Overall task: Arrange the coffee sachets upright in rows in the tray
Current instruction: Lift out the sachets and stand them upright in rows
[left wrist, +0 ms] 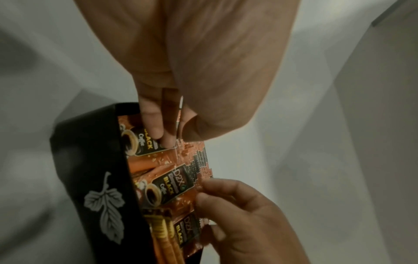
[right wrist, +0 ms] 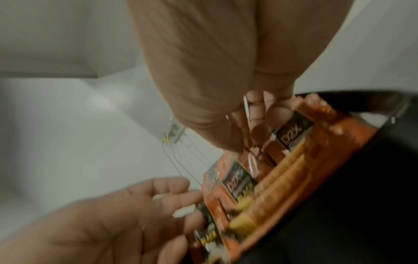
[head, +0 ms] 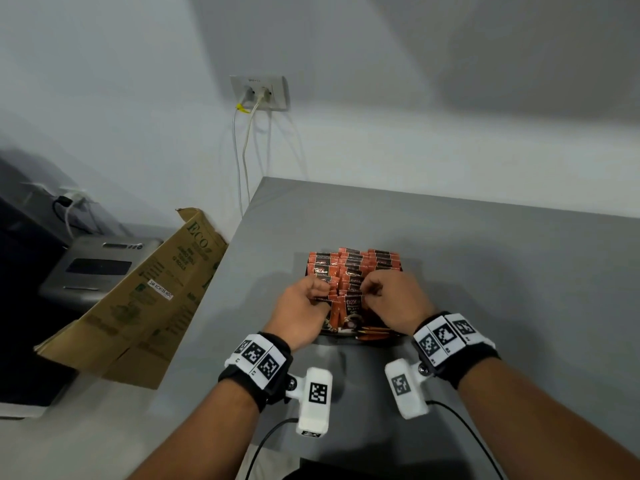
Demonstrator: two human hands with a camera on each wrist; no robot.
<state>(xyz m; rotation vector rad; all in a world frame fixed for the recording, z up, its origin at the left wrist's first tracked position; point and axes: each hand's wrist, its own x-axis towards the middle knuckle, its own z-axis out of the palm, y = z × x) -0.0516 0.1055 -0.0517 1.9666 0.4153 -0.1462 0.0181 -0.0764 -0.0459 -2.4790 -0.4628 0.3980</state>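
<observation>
Several orange and black coffee sachets (head: 353, 268) stand upright in rows in a black tray (left wrist: 90, 160) with a white leaf print, on the grey table (head: 485, 271). My left hand (head: 320, 296) pinches the top of a front-row sachet (left wrist: 144, 142) between fingers and thumb. My right hand (head: 369, 292) is beside it and grips the top of the neighbouring sachets (right wrist: 291, 135). A front sachet (head: 351, 310) stands between the two hands. Thin orange stick packs (head: 375, 332) lie flat along the tray's near wall. The hands hide the front corners of the tray.
A folded cardboard box (head: 145, 299) leans on the table's left edge, with a grey appliance (head: 93, 268) behind it. A wall socket (head: 259, 93) with hanging cables is beyond the far corner. Bare table surface lies to the right of the tray.
</observation>
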